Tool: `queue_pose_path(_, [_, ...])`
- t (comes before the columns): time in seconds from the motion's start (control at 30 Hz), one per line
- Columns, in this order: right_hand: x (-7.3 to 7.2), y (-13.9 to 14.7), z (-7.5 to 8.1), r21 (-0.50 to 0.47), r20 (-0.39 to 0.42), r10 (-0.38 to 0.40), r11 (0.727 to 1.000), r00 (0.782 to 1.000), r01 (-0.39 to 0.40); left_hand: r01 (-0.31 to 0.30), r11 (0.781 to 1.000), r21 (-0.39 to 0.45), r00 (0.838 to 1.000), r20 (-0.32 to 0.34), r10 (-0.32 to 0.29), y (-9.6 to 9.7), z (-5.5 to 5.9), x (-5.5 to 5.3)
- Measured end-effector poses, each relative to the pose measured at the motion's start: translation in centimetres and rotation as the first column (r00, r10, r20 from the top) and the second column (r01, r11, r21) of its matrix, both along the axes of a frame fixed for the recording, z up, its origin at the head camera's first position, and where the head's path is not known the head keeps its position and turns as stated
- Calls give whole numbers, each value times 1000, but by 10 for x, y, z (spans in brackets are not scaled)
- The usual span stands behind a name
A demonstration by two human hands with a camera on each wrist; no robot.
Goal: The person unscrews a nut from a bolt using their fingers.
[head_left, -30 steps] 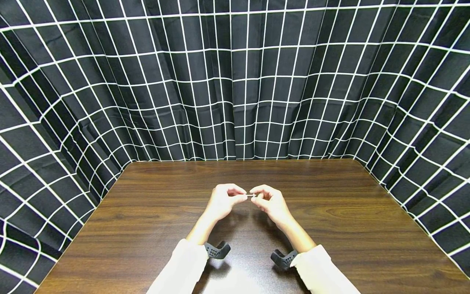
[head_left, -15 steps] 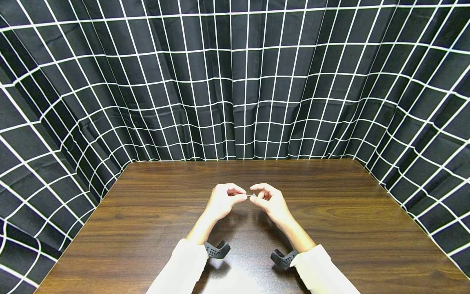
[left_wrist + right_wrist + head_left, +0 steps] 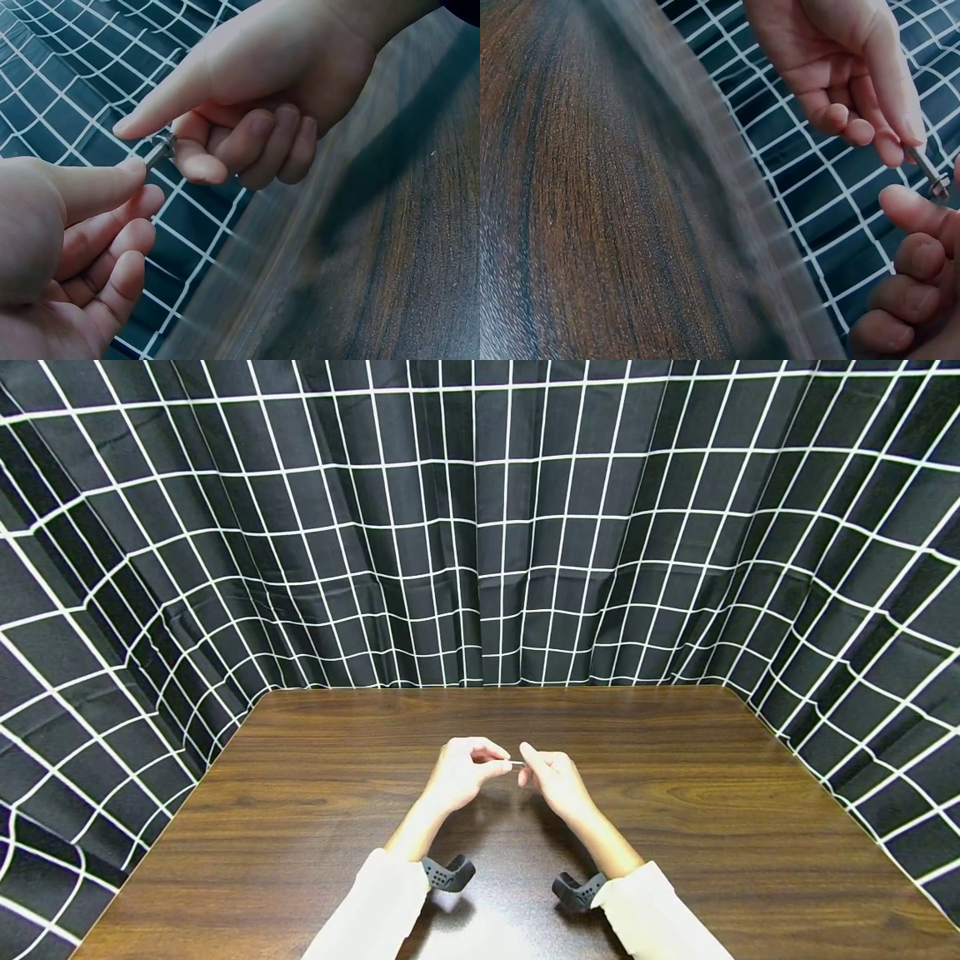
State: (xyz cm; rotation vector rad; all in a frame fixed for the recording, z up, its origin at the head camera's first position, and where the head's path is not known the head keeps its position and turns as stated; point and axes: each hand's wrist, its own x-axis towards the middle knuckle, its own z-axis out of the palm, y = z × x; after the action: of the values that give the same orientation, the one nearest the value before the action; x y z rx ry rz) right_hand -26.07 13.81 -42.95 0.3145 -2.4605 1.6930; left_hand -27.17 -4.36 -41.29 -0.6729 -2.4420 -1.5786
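In the head view my left hand [image 3: 459, 775] pinches a small metal bolt [image 3: 517, 763] between thumb and fingers, level above the table. The left wrist view shows the bolt's shank [image 3: 155, 155] coming out past my left thumb. At its other end is a small metal nut [image 3: 165, 141], which lies between the thumb and curled index finger of my right hand [image 3: 277, 75]. That thumb reaches straight past the nut. My right wrist view has the nut [image 3: 940, 185] at its right edge, where the right thumb is mostly cut off.
Beneath both hands is a brown wood-grain table [image 3: 300, 802]. A black curtain [image 3: 495, 543] with white grid lines surrounds its back and sides. Dark wrist bands [image 3: 450, 874] sit at both cuffs.
The right thumb has slid forward and the index finger has drawn back past it, across the nut. Both hands have shifted very slightly; the left keeps its pinch on the bolt.
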Motion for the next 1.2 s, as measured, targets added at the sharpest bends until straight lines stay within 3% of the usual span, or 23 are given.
queue_pose_path(0.37, [-1,-1,2,-50,-8,63,997,998,-64,-7,1000,8,1000,3,7,-1,-1,-2])
queue_pose_path(0.6, [16,-3,29,-106,-1,146,984,989,-146,-13,1000,3,1000,-10,13,-4,-1,-3])
queue_pose_path(0.9, [0,1,0,-174,-69,134,974,989,-144,-29,1000,4,1000,2,29,-6,3,-2])
queue_pose_path(1.2, [-2,2,-2,-193,-143,140,967,980,-166,-31,1000,2,1000,-5,31,-6,3,-3])
